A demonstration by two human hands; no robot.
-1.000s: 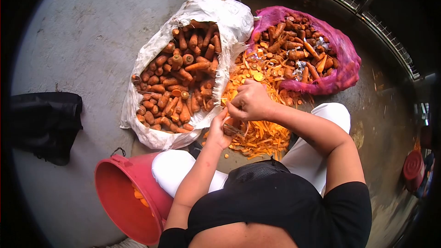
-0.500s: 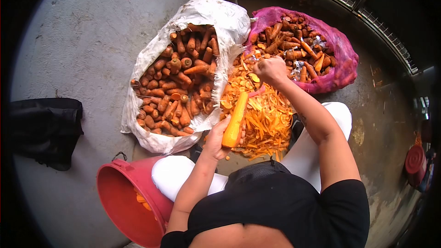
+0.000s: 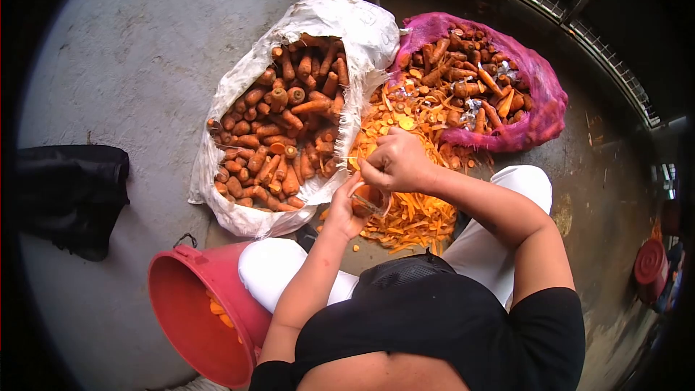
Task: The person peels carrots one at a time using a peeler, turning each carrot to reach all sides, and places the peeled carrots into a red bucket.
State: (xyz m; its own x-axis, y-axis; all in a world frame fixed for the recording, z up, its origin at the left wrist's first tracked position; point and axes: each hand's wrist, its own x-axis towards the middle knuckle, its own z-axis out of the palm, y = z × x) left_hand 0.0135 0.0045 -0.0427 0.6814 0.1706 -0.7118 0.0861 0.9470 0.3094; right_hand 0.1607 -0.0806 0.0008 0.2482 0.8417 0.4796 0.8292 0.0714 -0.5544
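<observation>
Evidently plenty looks unpeeled – the white sack [image 3: 344,18] is crowded with rough-skinned carrots [image 3: 279,130], while peelings [image 3: 413,221] lie heaped just right of it and a few orange pieces [image 3: 217,308] show in the red bucket [image 3: 250,282] below it. Near the white sack's lower right edge, the left hand [image 3: 345,211] grasps a carrot [image 3: 364,197] – the right hand [image 3: 398,161] is clenched beside it, though what it grips I can't tell

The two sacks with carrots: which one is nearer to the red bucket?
The white sack, close to the red bucket; the pink mesh sack lies farther off, past the peelings.
</observation>
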